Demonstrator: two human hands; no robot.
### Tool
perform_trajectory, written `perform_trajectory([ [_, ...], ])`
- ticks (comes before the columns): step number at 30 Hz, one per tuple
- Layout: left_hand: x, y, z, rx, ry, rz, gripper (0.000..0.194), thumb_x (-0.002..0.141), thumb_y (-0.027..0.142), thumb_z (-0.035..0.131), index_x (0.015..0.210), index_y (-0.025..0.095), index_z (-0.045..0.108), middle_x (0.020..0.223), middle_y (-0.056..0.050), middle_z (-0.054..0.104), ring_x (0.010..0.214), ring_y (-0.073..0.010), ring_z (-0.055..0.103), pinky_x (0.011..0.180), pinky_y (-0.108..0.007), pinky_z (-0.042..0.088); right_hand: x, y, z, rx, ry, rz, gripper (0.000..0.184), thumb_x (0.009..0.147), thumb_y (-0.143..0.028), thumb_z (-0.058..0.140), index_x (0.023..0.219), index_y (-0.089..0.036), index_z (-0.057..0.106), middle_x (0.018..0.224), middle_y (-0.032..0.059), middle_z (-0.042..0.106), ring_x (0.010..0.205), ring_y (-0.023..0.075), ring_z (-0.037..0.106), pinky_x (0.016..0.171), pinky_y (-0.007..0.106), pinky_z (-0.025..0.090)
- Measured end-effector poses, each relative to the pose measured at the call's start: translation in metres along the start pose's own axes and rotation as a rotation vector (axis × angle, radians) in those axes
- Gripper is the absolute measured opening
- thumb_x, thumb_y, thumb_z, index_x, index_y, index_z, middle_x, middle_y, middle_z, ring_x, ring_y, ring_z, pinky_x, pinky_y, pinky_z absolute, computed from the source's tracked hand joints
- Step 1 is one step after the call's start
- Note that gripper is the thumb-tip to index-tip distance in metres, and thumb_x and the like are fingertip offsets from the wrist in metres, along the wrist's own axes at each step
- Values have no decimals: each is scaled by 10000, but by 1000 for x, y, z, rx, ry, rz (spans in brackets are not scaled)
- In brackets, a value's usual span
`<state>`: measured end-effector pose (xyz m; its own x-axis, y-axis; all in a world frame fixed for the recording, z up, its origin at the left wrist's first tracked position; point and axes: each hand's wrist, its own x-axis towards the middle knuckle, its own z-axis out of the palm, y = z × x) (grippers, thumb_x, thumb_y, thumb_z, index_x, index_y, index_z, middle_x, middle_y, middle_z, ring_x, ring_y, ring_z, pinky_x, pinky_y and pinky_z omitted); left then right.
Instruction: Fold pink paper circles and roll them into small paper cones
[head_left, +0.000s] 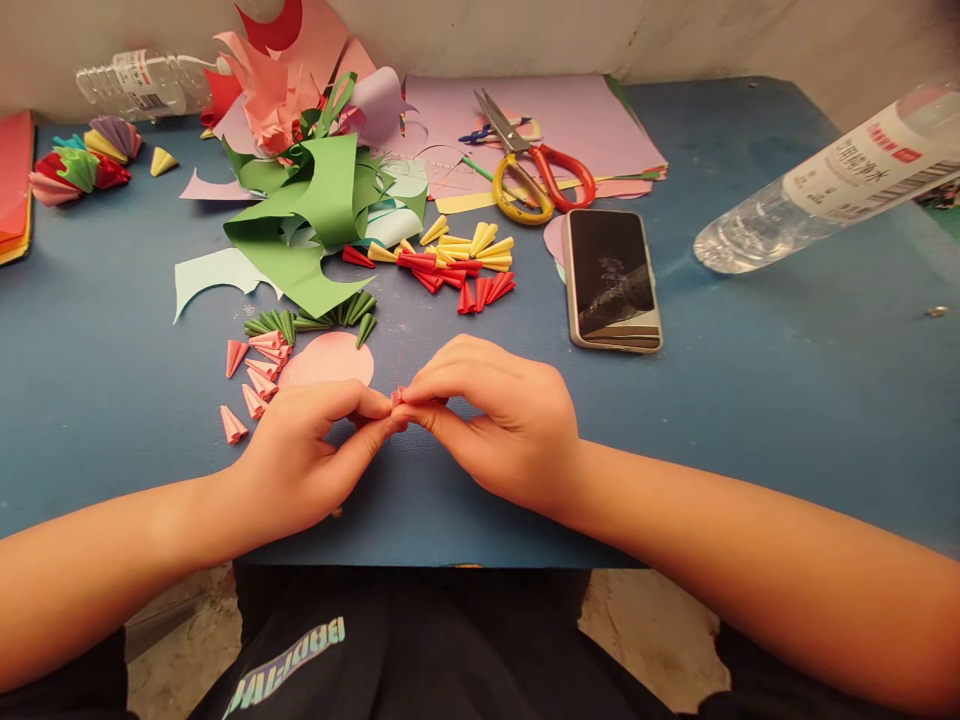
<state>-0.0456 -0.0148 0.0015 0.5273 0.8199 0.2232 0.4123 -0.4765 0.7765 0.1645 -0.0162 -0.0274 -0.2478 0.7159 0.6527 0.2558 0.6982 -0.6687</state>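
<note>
My left hand (pixel 296 455) and my right hand (pixel 502 420) meet near the table's front, both closed in a pinch. Between their fingertips is a small pink paper piece (pixel 397 397), mostly covered by the fingers. A thin upright line, perhaps a needle or thread, shows just above it. Behind my left hand lies a flat pink paper circle (pixel 330 358). Several pink paper cones (pixel 262 384) lie to its left, and green paper cones (pixel 352 308) lie along its far side. Farther back are red paper cones (pixel 420 262) and yellow paper cones (pixel 495 245).
A phone (pixel 611 280) lies right of the cones. Behind are scissors (pixel 536 165), purple paper sheets (pixel 570 105) and green paper scraps (pixel 322 190). A water bottle (pixel 832 180) is at right, another bottle (pixel 150 82) at back left, near joined coloured cones (pixel 82 165).
</note>
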Motion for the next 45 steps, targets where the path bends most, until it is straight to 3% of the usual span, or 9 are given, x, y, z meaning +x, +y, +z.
perform_trajectory([
  [5, 0, 0, -2, 58, -54, 45, 94, 949, 87, 665, 904, 154, 714, 762, 16, 742, 651, -81, 634, 637, -179, 510, 0, 4, -1, -7, -34, -59, 74, 947, -160, 754, 906, -204, 710, 800, 48, 776, 761, 177, 680, 759, 326, 585],
  [13, 0, -3, -2, 69, -80, 50, 115, 957, 87, 628, 915, 164, 702, 811, -2, 761, 702, -100, 651, 692, -207, 530, -4, -1, 0, 74, -51, 279, 156, 925, -327, 815, 985, -212, 727, 856, 28, 791, 760, 157, 727, 709, 282, 580],
  [18, 0, -3, -2, 83, -106, 33, 132, 947, 92, 610, 922, 190, 694, 809, -5, 772, 694, -114, 668, 657, -223, 529, 0, -1, -2, 96, -115, 265, 193, 931, -360, 808, 848, -199, 742, 810, 31, 772, 718, 144, 681, 654, 273, 541],
  [27, -1, -3, -3, 45, -101, -20, 126, 950, 124, 658, 857, 168, 731, 758, 5, 768, 661, -109, 681, 648, -215, 537, -1, 0, -2, 165, -148, 232, 202, 914, -345, 827, 843, -191, 717, 803, 26, 751, 713, 137, 690, 670, 263, 560],
  [35, 5, 4, -6, 38, -62, -29, 101, 924, 137, 707, 845, 161, 765, 706, 25, 764, 583, -82, 633, 559, -183, 481, -2, -1, -2, 152, -115, 191, 135, 917, -284, 821, 868, -196, 731, 825, 31, 761, 717, 136, 682, 685, 269, 568],
  [38, 3, 4, -7, 78, -68, 28, 113, 919, 118, 702, 823, 157, 745, 664, 35, 734, 569, -76, 622, 566, -174, 486, -2, -1, -2, 163, -92, 161, 75, 924, -200, 794, 867, -188, 746, 845, 43, 752, 753, 139, 681, 694, 274, 571],
  [40, 1, 1, -8, 108, -105, 72, 85, 929, 105, 690, 910, 153, 758, 712, 29, 764, 612, -79, 669, 614, -163, 519, -1, -2, -3, 184, -75, 155, 88, 928, -165, 774, 847, -189, 751, 849, 47, 744, 765, 144, 686, 697, 284, 572],
  [42, 0, -2, -9, 127, -161, 93, 148, 941, 97, 677, 1047, 151, 765, 817, 10, 815, 692, -88, 735, 677, -157, 556, 0, -3, -5, 208, -29, 188, 120, 925, -148, 768, 816, -193, 741, 838, 41, 736, 777, 146, 688, 722, 291, 576],
  [45, 0, -7, -15, 178, -212, 90, 222, 938, 112, 687, 1141, 147, 771, 883, -6, 838, 746, -107, 774, 714, -176, 574, 4, -2, -7, 308, 128, 389, 123, 962, -187, 733, 840, -204, 723, 853, 28, 753, 742, 129, 686, 713, 280, 585],
])
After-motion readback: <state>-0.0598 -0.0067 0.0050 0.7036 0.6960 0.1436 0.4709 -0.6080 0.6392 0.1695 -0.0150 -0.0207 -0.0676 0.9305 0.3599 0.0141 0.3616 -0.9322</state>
